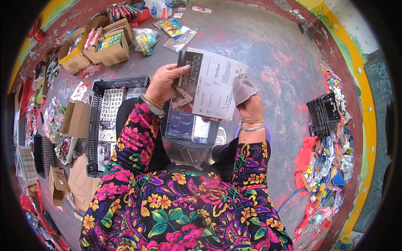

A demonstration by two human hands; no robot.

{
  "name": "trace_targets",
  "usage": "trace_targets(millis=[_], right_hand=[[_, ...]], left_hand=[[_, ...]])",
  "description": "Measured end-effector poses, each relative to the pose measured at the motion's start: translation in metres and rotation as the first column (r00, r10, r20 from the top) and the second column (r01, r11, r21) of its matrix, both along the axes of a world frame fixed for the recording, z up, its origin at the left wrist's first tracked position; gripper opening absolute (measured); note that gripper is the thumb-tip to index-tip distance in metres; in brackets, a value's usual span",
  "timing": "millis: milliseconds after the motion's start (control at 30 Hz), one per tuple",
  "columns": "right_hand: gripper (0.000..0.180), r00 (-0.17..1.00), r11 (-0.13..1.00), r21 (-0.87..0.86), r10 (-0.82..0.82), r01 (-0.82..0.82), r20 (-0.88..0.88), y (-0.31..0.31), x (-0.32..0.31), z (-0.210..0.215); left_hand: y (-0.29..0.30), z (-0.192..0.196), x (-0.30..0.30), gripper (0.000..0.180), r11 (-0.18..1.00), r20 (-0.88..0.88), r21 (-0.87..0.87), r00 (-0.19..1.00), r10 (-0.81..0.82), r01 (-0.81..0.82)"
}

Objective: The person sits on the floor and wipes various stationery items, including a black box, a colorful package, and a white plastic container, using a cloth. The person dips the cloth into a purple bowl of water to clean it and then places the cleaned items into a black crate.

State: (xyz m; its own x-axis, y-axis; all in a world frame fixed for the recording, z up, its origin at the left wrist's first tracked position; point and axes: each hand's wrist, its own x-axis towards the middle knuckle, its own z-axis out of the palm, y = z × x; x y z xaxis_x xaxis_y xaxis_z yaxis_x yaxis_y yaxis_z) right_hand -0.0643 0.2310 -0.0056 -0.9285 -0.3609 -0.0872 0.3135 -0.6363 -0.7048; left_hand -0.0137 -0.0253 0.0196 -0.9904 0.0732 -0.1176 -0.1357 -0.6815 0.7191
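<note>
My left hand (163,83) grips a flat temporary tattoo sheet (215,83) by its left edge, thumb on top. The sheet has a dark printed strip and a white panel with small drawings. At its right edge, my right hand (252,108) is closed on a grey cloth (246,90) that touches the sheet. Below both hands, a dark blue printed pack (180,126) and a paler one (201,129) lie on a dark surface over my lap. To the left, a black plastic crate (96,121) holds lettered sheets (111,108).
Open cardboard boxes (75,63) of packaged goods stand at the far left, with a clear plastic bag (145,39) beside them. More cartons (76,120) and bagged items line the left wall. At right, a black basket (323,115) stands by a heap of mixed items (328,167).
</note>
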Motion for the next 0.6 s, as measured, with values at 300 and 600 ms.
trace_targets(millis=[300,600], right_hand=[[0.028,0.977,0.971,0.106,-0.212,0.212,-0.009,0.002,-0.008,-0.01],[0.027,0.907,0.904,0.09,-0.421,0.419,0.012,0.025,-0.012,0.014]], left_hand=[[-0.003,0.0,0.0,0.016,0.998,0.005,-0.038,0.998,0.058,-0.057],[-0.054,0.006,0.002,0.014,0.937,-0.089,0.067,0.933,0.347,-0.342]])
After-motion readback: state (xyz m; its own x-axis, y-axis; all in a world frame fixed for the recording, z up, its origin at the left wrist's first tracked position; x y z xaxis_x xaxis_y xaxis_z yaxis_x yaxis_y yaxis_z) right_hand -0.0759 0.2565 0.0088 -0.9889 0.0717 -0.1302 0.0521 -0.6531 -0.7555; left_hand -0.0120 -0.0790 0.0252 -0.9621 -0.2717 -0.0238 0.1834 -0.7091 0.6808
